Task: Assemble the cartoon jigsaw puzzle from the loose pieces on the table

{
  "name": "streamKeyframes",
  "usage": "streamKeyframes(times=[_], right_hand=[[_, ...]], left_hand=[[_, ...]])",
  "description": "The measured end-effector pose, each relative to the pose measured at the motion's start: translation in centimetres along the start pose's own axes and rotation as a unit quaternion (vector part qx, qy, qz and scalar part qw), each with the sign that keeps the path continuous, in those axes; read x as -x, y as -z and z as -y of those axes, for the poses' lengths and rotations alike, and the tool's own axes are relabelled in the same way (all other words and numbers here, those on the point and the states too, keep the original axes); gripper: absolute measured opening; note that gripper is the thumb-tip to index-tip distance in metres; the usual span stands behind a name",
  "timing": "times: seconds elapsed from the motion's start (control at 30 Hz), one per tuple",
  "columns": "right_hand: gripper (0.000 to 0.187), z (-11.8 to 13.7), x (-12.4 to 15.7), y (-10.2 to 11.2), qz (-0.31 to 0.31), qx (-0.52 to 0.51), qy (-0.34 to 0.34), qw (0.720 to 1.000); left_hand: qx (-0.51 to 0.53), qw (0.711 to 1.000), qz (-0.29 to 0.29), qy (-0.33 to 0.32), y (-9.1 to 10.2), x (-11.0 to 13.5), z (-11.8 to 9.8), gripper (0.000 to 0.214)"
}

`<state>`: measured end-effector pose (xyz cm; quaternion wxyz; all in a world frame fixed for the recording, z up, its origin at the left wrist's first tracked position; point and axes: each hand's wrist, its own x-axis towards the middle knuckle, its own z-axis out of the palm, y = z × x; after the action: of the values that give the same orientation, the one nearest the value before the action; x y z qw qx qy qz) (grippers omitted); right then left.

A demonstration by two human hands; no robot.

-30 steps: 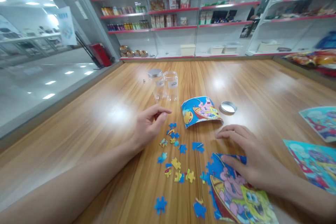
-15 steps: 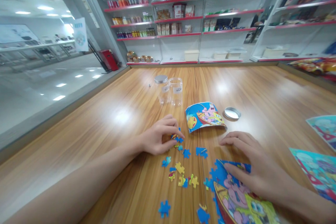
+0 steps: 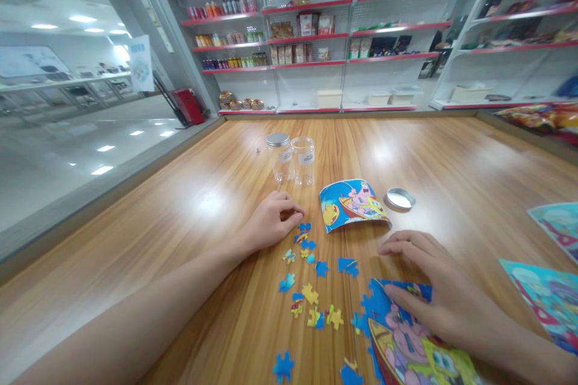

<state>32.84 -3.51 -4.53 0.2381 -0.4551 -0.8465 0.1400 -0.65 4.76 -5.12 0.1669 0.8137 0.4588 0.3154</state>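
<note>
My left hand (image 3: pixel 274 221) is just beyond a scatter of loose jigsaw pieces (image 3: pixel 310 293), thumb and index tips pressed together. Whatever may be between them is hidden. Fingers outstretched, my right hand (image 3: pixel 436 274) lies over the upper right of a partly joined cartoon jigsaw puzzle (image 3: pixel 397 337), its thumb on the puzzle and fingertips over the wood. The puzzle's left edge is jagged. Several pieces are blue, others yellow or mixed. Between and beyond my hands stands a curled picture sheet (image 3: pixel 354 201) with a matching cartoon scene.
Two clear jars stand farther back: a lidded jar (image 3: pixel 280 159) and an open jar (image 3: pixel 303 162). A metal lid (image 3: pixel 400 198) lies right of the picture sheet. Two turquoise picture sheets (image 3: pixel 542 295) lie at the right. Stocked shelves (image 3: pixel 307 63) rise behind the wooden table (image 3: pixel 189 204).
My left hand has drawn back slightly up and left from the loose pieces, its thumb and index finger closing together. More pieces show beneath it. My right hand stays on the puzzle.
</note>
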Motion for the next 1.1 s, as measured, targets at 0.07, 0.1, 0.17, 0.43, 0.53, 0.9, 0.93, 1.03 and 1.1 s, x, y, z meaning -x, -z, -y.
streamKeyframes(times=[0.07, 0.1, 0.17, 0.43, 0.53, 0.9, 0.93, 1.03, 1.1], right_hand=[[0.036, -0.20, 0.04, -0.12, -0.003, -0.005, 0.001, 1.000], [0.036, -0.27, 0.05, -0.15, -0.003, -0.007, 0.000, 1.000], [0.036, -0.33, 0.06, -0.18, -0.003, -0.009, -0.001, 1.000], [0.036, -0.44, 0.06, -0.25, -0.005, -0.006, 0.002, 1.000], [0.037, -0.51, 0.10, -0.28, -0.003, -0.007, 0.003, 1.000], [0.036, -0.27, -0.04, -0.11, 0.003, -0.010, -0.001, 1.000], [0.036, -0.18, -0.05, -0.07, 0.004, -0.011, -0.003, 1.000], [0.037, 0.01, -0.06, 0.02, 0.003, -0.017, -0.002, 1.000], [0.037, 0.01, -0.04, 0.03, 0.004, -0.019, 0.000, 1.000]], left_hand=[[0.005, 1.000, 0.017, -0.009, -0.02, 0.02, -0.29, 0.013], [0.007, 1.000, 0.023, -0.014, -0.02, 0.03, -0.35, 0.012], [0.013, 0.999, 0.034, -0.022, -0.02, 0.05, -0.32, 0.010], [0.030, 0.998, 0.046, -0.028, -0.20, -0.11, 0.27, 0.011], [0.029, 0.999, 0.040, -0.018, -0.19, -0.13, 0.26, 0.017], [0.035, 0.996, 0.074, -0.029, 0.16, 0.01, -0.26, 0.007], [0.035, 0.996, 0.076, -0.030, 0.16, -0.01, -0.24, 0.007], [0.032, 0.996, 0.081, -0.034, 0.19, -0.01, -0.23, 0.008], [0.028, 0.995, 0.084, -0.037, 0.22, 0.04, -0.26, 0.008]])
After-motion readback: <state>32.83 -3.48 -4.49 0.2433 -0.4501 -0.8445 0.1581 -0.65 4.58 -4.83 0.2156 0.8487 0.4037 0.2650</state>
